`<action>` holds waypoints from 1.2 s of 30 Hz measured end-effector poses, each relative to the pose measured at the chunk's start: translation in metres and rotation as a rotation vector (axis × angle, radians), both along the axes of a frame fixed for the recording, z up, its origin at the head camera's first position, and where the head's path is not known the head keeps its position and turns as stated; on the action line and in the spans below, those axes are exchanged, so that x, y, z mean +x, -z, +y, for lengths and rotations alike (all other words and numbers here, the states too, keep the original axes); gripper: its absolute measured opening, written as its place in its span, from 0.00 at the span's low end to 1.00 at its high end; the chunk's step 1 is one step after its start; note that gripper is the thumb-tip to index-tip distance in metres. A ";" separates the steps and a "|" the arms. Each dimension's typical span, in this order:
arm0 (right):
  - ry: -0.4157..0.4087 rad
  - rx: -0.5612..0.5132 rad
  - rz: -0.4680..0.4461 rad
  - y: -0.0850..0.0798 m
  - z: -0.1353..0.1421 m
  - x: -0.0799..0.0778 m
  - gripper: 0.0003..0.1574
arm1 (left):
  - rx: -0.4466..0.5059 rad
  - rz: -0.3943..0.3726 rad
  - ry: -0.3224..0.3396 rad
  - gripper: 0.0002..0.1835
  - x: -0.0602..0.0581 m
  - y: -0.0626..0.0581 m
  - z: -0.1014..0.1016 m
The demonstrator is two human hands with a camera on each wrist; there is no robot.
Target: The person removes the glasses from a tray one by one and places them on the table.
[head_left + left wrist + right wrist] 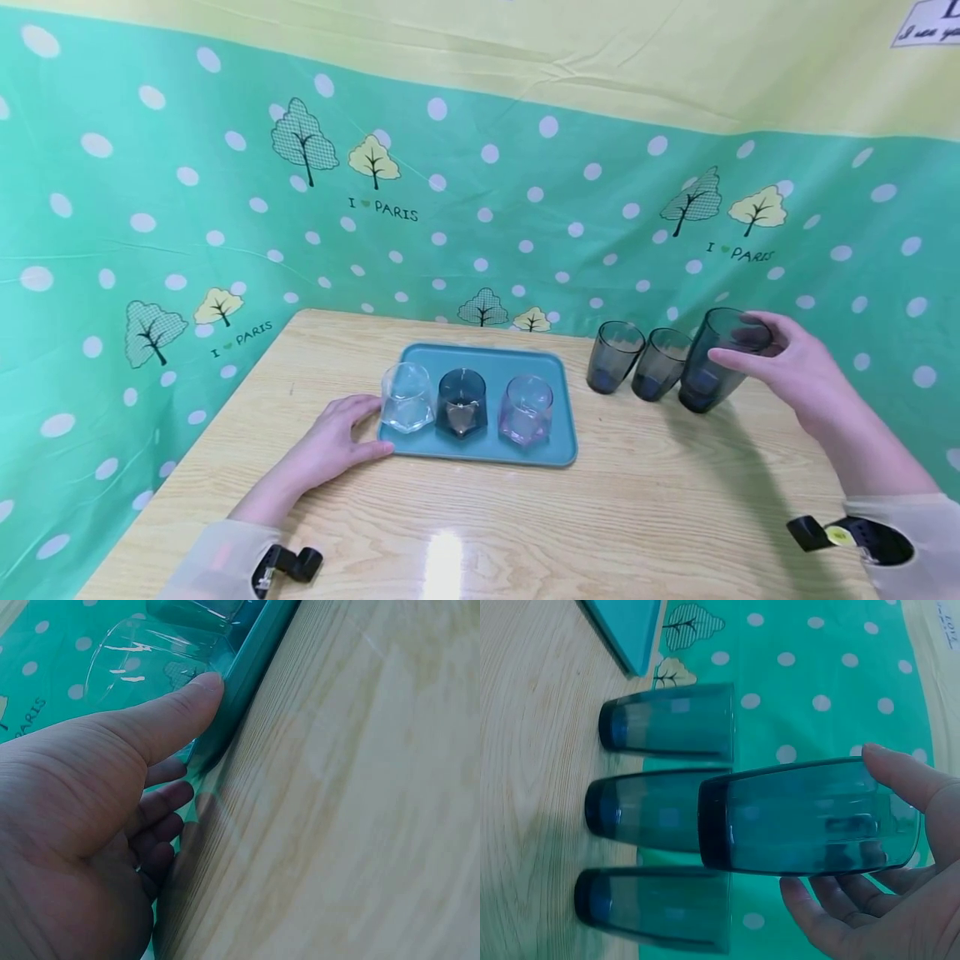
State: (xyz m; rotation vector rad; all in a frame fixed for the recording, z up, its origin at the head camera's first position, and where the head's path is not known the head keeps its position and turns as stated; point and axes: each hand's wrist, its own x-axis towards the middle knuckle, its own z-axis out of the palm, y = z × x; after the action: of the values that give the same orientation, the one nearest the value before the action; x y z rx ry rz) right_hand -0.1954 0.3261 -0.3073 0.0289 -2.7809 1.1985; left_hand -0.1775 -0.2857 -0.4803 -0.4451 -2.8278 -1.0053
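Observation:
My right hand (795, 362) grips a tall dark tinted drinking glass (802, 817) near its rim, thumb on one side and fingers on the other. In the right wrist view it is raised off the table, in front of a row of three similar standing glasses (660, 911). My left hand (337, 437) rests at the left end of a blue tray (480, 457), its fingers loosely extended and its thumb at the front corner. On the tray stand a clear faceted tumbler (407, 400), a dark grey tumbler (462, 404) and a pale purple tumbler (527, 412).
The tray and glasses are on a light wood-grain table (585, 525). Behind it hangs a green dotted curtain (480, 192) with printed trees, close to the back edge and the standing glasses. A bright light reflection lies near the front.

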 end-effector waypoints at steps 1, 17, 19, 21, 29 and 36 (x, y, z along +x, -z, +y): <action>0.001 0.005 -0.005 0.000 0.003 0.001 0.64 | 0.000 -0.001 0.000 0.48 0.000 0.000 0.000; 0.113 0.065 -0.028 0.013 0.052 0.010 0.70 | 0.014 0.016 0.008 0.46 0.000 0.000 0.000; 0.139 0.060 -0.026 0.017 0.058 0.011 0.71 | 0.014 0.019 0.008 0.47 0.000 0.000 0.000; 0.172 0.069 -0.027 0.020 0.064 0.011 0.72 | 0.013 0.019 0.009 0.47 0.000 0.000 0.000; 0.251 0.077 -0.059 0.028 0.079 0.010 0.73 | 0.004 0.013 0.010 0.48 0.000 0.000 0.000; 0.261 0.060 -0.048 0.040 0.085 0.003 0.72 | -0.002 0.017 0.009 0.48 -0.002 0.001 0.000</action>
State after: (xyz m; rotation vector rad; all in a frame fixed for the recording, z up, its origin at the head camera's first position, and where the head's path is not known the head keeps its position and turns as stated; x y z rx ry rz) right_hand -0.1920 0.4106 -0.3477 -0.3510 -2.7516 1.0642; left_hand -0.1791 -0.2860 -0.4812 -0.4639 -2.8150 -0.9957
